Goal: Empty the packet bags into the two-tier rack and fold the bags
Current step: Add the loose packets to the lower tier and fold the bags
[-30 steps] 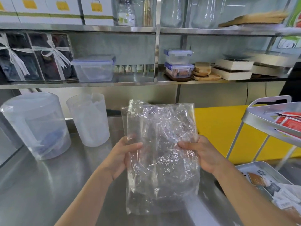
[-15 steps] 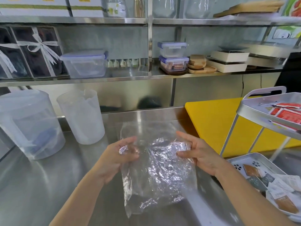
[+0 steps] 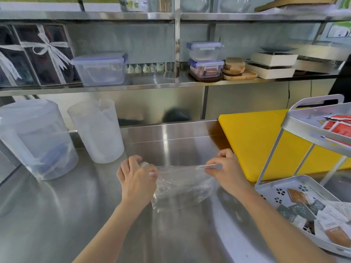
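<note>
Head view is ordered from the left, where two translucent jugs (image 3: 36, 139) are stood on the steel counter (image 3: 57, 215), well apart from the work. Near the middle, the left hand (image 3: 136, 179) is seen with its fingers curled and pinched on the left corner of the clear bag (image 3: 182, 188), and the right hand (image 3: 226, 171) is seen with thumb and forefinger pinched on the right corner, the remaining fingers being loosely bent. Half a second ago the bag was held up, draped between the hands at greater length; now it has been brought down onto the counter and its far edge drawn taut between the two pinches, so that a shorter, doubled shape is shown. A first fold is judged to have been made, or to be just under way. No packets can be made out inside it. At the right, the two-tier rack (image 3: 296, 122) is stood beside the yellow board (image 3: 252, 141), with red packets (image 3: 340, 126) in its upper tray and mixed packets (image 3: 303, 205) in its lower tray, so the emptying is judged done for this bag.
</note>
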